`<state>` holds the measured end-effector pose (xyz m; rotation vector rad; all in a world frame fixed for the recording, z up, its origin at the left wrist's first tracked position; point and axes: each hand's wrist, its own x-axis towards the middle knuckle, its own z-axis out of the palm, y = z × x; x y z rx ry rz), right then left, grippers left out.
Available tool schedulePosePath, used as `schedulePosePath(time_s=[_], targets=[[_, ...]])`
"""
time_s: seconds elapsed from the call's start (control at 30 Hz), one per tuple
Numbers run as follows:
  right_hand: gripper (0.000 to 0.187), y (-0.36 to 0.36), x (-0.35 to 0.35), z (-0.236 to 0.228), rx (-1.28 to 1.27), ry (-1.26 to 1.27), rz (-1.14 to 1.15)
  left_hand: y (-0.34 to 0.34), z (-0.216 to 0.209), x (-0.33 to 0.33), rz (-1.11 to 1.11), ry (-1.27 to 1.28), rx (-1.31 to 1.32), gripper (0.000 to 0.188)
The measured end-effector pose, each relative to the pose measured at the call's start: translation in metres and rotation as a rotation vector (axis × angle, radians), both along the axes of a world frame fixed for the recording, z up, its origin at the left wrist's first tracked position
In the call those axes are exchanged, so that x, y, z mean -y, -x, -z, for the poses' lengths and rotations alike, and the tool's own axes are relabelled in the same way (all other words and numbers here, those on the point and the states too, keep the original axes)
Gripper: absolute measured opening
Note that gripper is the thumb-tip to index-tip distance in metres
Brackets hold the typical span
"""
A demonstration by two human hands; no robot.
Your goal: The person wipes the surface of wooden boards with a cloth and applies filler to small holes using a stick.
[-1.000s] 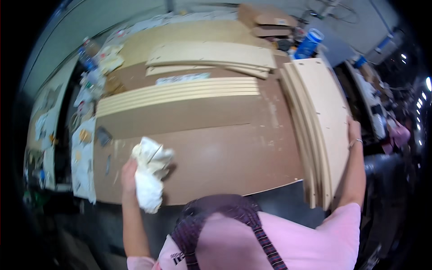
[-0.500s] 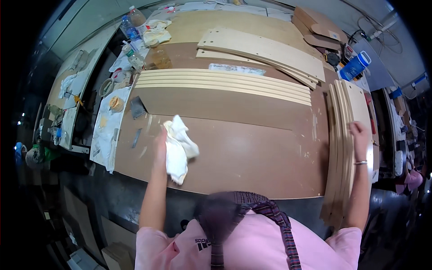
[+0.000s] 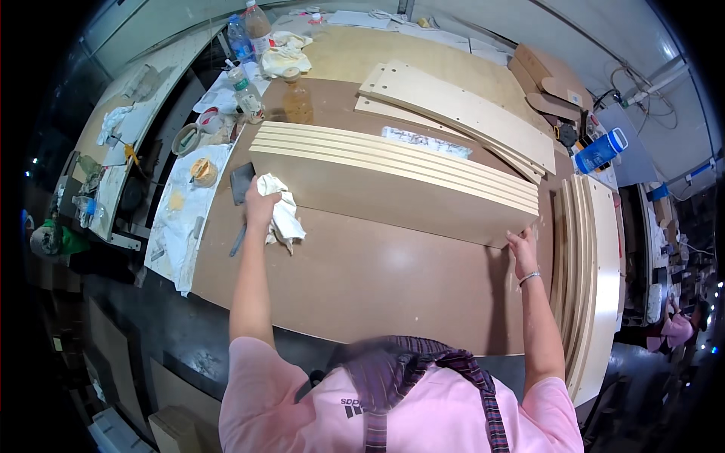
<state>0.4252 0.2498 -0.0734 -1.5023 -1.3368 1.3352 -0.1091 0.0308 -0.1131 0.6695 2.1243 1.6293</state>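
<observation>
A row of pale boards [image 3: 393, 189] stands on its long edges across the brown worktop, pressed together, with the broad brown face of the front one toward me. My left hand [image 3: 262, 205] is closed on a crumpled white cloth [image 3: 285, 219] by the row's left end. At the lower right corner of the front board, my right hand [image 3: 522, 245] has its fingers and thumb around the edge. A dark flat pad [image 3: 242, 183] lies beside my left hand, with a narrow grey strip [image 3: 238, 240] just below it.
More boards [image 3: 593, 279] stand on edge along the right side. Drilled pale boards [image 3: 461, 113] lie at the back, near a blue jug [image 3: 600, 149] and a cardboard box [image 3: 547, 79]. Bottles [image 3: 247, 97] and an open tub of orange-brown paste [image 3: 202, 172] stand at the left.
My left hand has carried the cloth up and left to the row's left end. My right hand has left the right-hand boards and taken hold of the front board's right corner.
</observation>
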Motion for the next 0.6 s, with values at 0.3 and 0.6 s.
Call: schedulePosePath(time_s=[0.3,0.6], targets=[[0.026,-0.065,0.047,-0.060,0.198,-0.135,-0.019,-0.024,-0.029,0.065,0.034,0.391,-0.080,0.036],[0.028,-0.105,0.132,-0.089,-0.121,0.046,0.210,-0.078,-0.050,0.083,0.096,-0.102,0.290,0.044]])
